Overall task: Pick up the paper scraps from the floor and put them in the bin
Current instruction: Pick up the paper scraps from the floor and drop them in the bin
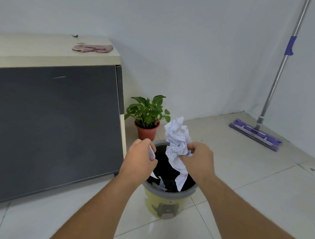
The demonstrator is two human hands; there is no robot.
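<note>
A yellow bin (164,204) with a grey rim and black liner stands on the tiled floor below my hands. My right hand (199,159) is shut on a big bunch of crumpled white paper (178,139), held over the bin's mouth; its lower end hangs down into the opening. My left hand (140,160) is over the bin's left rim, shut on a small white paper scrap (151,152). More white scraps (160,183) lie inside the bin against the liner.
A dark-fronted cabinet (44,126) with a pale top stands at the left, a pink cloth (93,48) on it. A potted green plant (148,118) sits just behind the bin. A purple flat mop (257,131) leans on the right wall.
</note>
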